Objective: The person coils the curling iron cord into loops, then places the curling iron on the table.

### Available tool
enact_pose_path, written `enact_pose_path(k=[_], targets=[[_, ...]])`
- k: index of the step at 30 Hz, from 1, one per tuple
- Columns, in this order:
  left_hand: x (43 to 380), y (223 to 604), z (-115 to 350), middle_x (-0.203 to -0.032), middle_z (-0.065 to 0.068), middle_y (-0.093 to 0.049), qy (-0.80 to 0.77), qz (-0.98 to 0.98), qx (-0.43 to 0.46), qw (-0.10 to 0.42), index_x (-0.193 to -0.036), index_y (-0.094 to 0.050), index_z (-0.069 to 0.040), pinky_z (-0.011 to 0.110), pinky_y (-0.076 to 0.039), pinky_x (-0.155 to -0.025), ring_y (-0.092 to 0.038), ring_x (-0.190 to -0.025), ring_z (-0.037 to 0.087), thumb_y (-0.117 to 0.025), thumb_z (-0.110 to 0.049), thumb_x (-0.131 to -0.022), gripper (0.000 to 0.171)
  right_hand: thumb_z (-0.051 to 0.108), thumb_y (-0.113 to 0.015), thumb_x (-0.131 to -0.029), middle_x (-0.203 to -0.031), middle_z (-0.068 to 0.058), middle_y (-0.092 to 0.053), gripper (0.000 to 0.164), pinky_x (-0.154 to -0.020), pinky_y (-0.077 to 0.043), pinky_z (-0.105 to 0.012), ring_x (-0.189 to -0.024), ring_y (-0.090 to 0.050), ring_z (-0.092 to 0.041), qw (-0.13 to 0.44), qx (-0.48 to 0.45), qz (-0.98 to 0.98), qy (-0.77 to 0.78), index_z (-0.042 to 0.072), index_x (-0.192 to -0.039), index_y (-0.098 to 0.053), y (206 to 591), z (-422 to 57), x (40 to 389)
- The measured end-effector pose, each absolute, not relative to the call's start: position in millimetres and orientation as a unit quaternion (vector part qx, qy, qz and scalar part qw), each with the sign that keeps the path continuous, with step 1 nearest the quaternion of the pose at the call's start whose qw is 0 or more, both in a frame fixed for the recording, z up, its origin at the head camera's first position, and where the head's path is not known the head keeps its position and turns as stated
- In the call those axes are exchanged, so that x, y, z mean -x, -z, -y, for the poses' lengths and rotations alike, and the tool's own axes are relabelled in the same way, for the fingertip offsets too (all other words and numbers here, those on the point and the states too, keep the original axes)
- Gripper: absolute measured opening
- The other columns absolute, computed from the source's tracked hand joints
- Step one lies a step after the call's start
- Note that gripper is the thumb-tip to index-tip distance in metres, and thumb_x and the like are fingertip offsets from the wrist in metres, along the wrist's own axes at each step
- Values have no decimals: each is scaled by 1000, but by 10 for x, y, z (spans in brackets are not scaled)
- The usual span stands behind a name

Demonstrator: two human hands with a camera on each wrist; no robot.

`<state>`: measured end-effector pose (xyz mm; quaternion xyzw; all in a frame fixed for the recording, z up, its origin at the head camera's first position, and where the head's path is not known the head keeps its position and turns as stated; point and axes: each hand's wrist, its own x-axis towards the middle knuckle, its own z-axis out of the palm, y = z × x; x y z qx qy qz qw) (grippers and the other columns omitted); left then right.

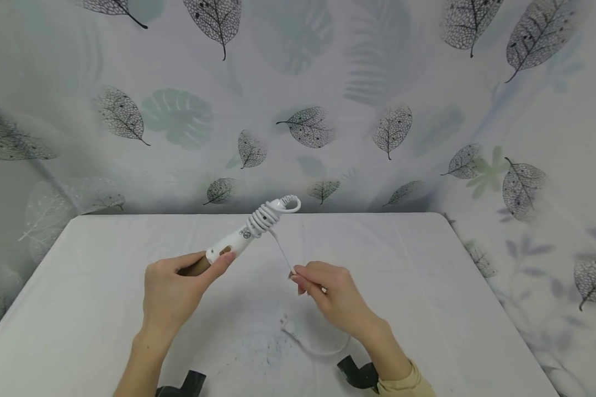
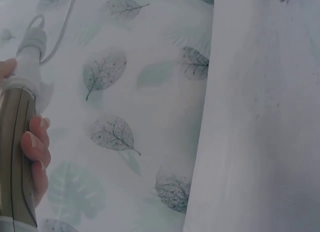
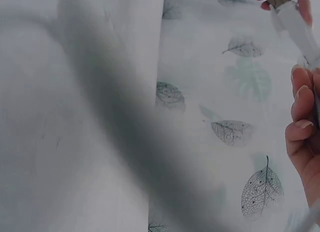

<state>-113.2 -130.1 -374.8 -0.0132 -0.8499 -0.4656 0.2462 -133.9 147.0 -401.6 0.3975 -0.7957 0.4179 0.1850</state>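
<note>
My left hand (image 1: 171, 295) grips a white and gold hair iron (image 1: 230, 242), tilted up to the right above the table. In the left wrist view, curled fingers (image 2: 37, 147) wrap its gold grooved part (image 2: 15, 157). White power cord (image 1: 263, 219) is wound in several turns round the iron's white handle, with a loop at its tip. Nearby on the right, my right hand (image 1: 335, 292) pinches the cord between thumb and fingertips. From that hand the loose end hangs down to a plug (image 1: 289, 328). The right wrist view shows the right-hand fingers (image 3: 302, 112) curled.
A white-covered table (image 1: 402, 275) lies beneath both hands, with faint dark specks near its front middle. Leaf-patterned cloth (image 1: 308, 82) surrounds it at the back and sides. Black pieces (image 1: 360, 375) sit by the wrists. A blurred grey band (image 3: 115, 112) crosses the right wrist view.
</note>
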Motion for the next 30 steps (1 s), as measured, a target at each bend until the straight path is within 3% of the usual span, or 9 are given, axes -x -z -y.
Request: enact_pose_path(k=[6,10,14,20,25,30], targets=[[1145,3784,1298,-76,3,-76,406,885,-57,222,-90,-82,-13,24,-44,-51,-67,-62,13,-84,-50,-75,40,-3,-68,-91,-81,1,-66,18,-61,-44,-14,-69,-56,-6,186,-365,816,-407,4,-107,-73,4052,-1457,1342],[1157,3798,1303,-79,8,-76,384,890,-59,236,-93,-81,-10,26,-43,-50,-68,-63,20,-84,-50,-75,44,-1,-68,-91,-87,0,-69,19,-65,-50,-18,-75,-65,-9,181,-345,829,-401,4,-109,-73,4069,-1461,1348],[1168,3797,1315,-67,5,-73,374,889,-50,260,-86,-81,-9,25,-38,-45,-61,-53,16,-85,-47,-75,40,-3,-70,-89,-93,-1,-72,24,-69,-54,-22,-85,-70,-12,187,-334,836,-393,3,-111,-73,4071,-1460,1354],[1182,3810,1312,-59,3,-68,369,888,-44,272,-83,-81,-11,24,-33,-42,-50,-47,8,-85,-47,-74,38,-1,-76,-84,-90,3,-74,25,-70,-48,-24,-84,-55,-13,230,-326,851,-342,4,-108,-76,4090,-1464,1369],[1192,3812,1299,-51,-2,-58,373,886,-40,273,-76,-80,-12,24,-30,-40,-44,-43,8,-84,-47,-76,35,-5,-71,-87,-88,2,-69,26,-66,-46,-17,-75,-56,-7,175,-362,847,-349,4,-111,-74,4086,-1450,1349],[1191,3808,1296,-53,-1,-62,395,880,-54,259,-78,-81,-10,24,-33,-41,-48,-45,7,-85,-47,-76,37,-8,-67,-89,-88,-1,-66,25,-59,-45,-13,-66,-53,-4,118,-384,836,-374,2,-111,-72,4081,-1439,1331]])
